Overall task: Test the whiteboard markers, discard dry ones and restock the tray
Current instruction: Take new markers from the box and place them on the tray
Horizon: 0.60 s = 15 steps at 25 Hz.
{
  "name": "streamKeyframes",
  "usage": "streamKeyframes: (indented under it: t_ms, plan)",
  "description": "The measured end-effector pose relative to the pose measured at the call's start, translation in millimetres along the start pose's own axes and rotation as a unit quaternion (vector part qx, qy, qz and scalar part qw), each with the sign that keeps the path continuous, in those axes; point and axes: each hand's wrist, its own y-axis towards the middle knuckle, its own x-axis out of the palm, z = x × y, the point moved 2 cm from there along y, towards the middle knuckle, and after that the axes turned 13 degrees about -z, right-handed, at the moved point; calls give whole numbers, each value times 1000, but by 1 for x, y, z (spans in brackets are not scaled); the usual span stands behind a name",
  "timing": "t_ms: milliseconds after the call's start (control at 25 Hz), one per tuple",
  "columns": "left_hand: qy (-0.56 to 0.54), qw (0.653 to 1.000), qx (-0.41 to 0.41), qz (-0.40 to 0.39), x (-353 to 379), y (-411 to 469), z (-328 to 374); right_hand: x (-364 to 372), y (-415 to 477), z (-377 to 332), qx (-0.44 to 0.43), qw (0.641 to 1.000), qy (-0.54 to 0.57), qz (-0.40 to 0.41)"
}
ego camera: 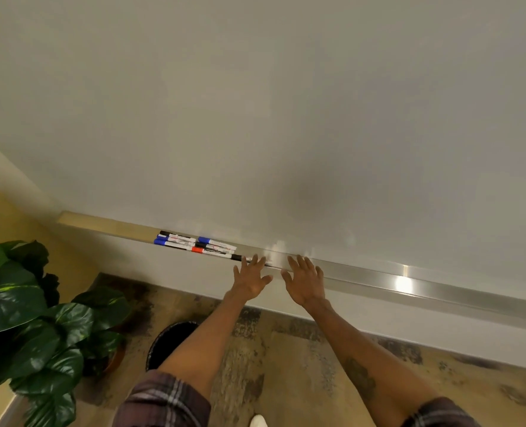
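**Both hands out front, fingers fanned**

Both arms reach forward and down, nearly straight and close to parallel. The left hand (250,280) is out flat, back facing up, its fingers (253,261) straight and spread, thumb angled off to the right. Just beside it, the right hand (305,283) mirrors that pose: back up, fingers (301,261) splayed, thumb pointing left. The two thumbs are near each other but apart. Neither hand grips anything. The left forearm (200,340) and right forearm (357,349) are bare, with a dark mark on the right one and plaid sleeves (163,402) at the elbows.
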Motion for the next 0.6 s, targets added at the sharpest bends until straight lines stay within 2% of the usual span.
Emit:
streamKeyframes:
  t_ms: [200,600]
  plan:
    - [114,993,26,-12,31,-11,59,-12,-53,55,36,999,15,-2]
    - [93,988,123,-11,128,-47,231,-49,-183,213,98,990,71,75]
